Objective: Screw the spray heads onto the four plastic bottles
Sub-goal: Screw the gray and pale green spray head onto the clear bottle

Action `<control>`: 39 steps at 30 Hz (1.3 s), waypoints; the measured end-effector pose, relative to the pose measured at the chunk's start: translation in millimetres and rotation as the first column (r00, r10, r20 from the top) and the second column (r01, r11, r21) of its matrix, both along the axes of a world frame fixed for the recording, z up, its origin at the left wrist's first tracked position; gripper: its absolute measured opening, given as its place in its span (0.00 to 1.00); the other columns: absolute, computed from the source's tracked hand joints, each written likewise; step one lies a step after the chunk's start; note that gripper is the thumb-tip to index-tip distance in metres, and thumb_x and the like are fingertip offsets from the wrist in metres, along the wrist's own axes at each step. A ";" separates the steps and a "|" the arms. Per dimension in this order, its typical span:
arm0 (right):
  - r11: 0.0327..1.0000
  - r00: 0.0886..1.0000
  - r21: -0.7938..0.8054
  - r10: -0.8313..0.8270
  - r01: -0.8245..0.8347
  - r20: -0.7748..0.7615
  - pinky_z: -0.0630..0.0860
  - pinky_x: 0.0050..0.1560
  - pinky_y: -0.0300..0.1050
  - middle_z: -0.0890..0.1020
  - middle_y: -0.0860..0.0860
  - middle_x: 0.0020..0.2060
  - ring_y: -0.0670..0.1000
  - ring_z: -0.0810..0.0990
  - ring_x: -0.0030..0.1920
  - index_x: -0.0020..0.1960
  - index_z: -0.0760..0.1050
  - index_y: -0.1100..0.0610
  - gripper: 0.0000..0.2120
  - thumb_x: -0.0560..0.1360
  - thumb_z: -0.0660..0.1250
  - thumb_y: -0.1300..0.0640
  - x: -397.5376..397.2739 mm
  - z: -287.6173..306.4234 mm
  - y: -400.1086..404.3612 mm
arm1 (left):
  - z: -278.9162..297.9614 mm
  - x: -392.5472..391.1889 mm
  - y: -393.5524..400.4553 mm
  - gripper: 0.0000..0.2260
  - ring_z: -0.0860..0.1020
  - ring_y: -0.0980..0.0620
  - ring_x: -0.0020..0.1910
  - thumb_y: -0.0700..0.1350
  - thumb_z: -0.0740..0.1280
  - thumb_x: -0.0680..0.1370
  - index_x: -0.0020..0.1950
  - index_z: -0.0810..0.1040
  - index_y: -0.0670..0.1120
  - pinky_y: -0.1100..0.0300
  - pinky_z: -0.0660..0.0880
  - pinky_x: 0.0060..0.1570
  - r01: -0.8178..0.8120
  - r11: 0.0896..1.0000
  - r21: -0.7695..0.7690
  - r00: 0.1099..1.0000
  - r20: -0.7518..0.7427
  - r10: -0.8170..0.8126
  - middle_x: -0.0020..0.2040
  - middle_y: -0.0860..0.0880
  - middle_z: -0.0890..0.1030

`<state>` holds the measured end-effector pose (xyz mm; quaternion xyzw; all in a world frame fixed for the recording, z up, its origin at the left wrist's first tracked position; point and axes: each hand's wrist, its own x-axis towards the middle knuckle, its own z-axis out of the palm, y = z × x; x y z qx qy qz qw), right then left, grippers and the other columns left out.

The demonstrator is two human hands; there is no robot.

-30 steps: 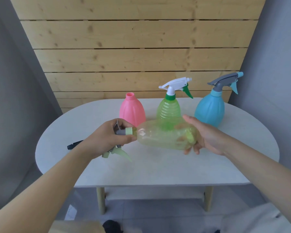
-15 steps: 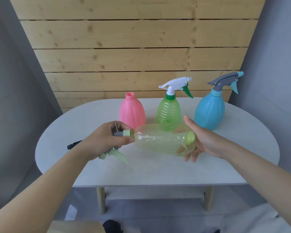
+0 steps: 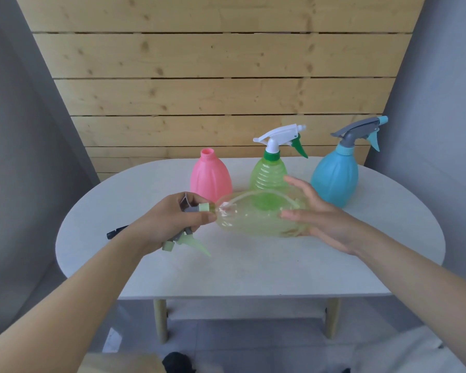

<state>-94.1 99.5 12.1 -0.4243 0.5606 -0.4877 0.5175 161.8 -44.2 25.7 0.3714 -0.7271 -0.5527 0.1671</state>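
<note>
Left hand [image 3: 172, 222] clenched, right hand [image 3: 323, 219] splayed

Bottles: four. One pale clear bottle [image 3: 256, 215] lying sideways between the two hands; one pink bottle [image 3: 211, 177] just beyond the left hand; one green bottle [image 3: 268, 173] beyond the right hand's fingers; one blue bottle [image 3: 335, 177] beyond and to the outer side of the right hand.

Spray heads: three plainly seen. One white and green [image 3: 280, 137], on the green bottle; one grey and blue [image 3: 358, 130], on the blue bottle; one grey and pale green [image 3: 184, 239], inside the left hand, at the clear bottle's neck.

A dark object [image 3: 117, 232] behind the left wrist: one, cannot tell what.

Open necks: one, the pink.

Hands: two, left hand [image 3: 170, 220] and right hand [image 3: 320, 218].

Table [image 3: 253, 270]: one.
</note>
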 end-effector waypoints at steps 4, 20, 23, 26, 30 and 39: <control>0.993 0.992 0.086 -0.076 0.085 -0.103 0.73 0.26 0.42 0.82 0.54 0.50 0.58 0.84 0.42 0.61 0.73 0.48 0.23 0.69 0.68 0.42 5.0 0.5 -2.6 | 0.1 2.4 2.2 0.13 0.71 0.58 0.24 0.47 0.76 0.65 0.45 0.78 0.45 0.67 0.64 0.21 0.061 0.996 -0.071 0.998 0.010 -0.060 0.25 0.56 0.74; 0.991 1.000 0.130 0.010 -0.008 -0.011 0.80 0.44 0.53 0.81 0.58 0.57 0.57 0.84 0.49 0.61 0.72 0.49 0.36 0.57 0.74 0.35 7.9 4.5 -0.1 | 2.1 5.4 2.8 0.17 0.72 0.57 0.25 0.53 0.76 0.62 0.45 0.79 0.46 0.65 0.66 0.25 0.052 0.994 -0.096 0.999 -0.003 -0.052 0.25 0.55 0.75; 0.999 0.991 -0.007 -0.051 0.051 -0.123 0.71 0.60 0.54 0.83 0.50 0.55 0.50 0.82 0.52 0.56 0.73 0.37 0.29 0.56 0.77 0.38 8.5 8.2 1.6 | 2.6 4.1 1.6 0.27 0.71 0.56 0.27 0.56 0.75 0.60 0.49 0.76 0.38 0.62 0.64 0.29 0.045 0.998 -0.046 0.999 -0.016 -0.045 0.26 0.54 0.74; 0.995 0.988 -0.023 -0.098 0.096 -0.121 0.75 0.55 0.60 0.84 0.52 0.48 0.56 0.82 0.49 0.51 0.77 0.42 0.22 0.59 0.73 0.41 7.7 10.2 -0.5 | 3.5 2.7 4.5 0.23 0.71 0.57 0.26 0.55 0.75 0.61 0.46 0.77 0.41 0.67 0.65 0.24 0.064 0.995 -0.080 0.998 -0.019 -0.066 0.26 0.54 0.75; 0.996 0.996 0.019 -0.084 0.085 -0.030 0.78 0.31 0.49 0.81 0.59 0.50 0.60 0.83 0.40 0.52 0.77 0.51 0.19 0.64 0.70 0.44 9.3 11.4 -1.6 | 6.1 2.0 4.7 0.14 0.72 0.58 0.24 0.51 0.75 0.62 0.42 0.77 0.47 0.67 0.65 0.22 0.051 0.992 -0.114 0.999 -0.005 -0.052 0.24 0.54 0.75; 0.993 0.975 0.027 -0.119 0.116 0.189 0.79 0.39 0.52 0.79 0.60 0.57 0.56 0.83 0.47 0.63 0.71 0.53 0.33 0.62 0.69 0.41 20.7 8.2 -9.6 | 26.0 12.4 1.9 0.16 0.83 0.55 0.42 0.60 0.64 0.72 0.49 0.84 0.52 0.64 0.76 0.41 0.062 0.993 0.103 0.952 -0.305 -0.028 0.42 0.53 0.84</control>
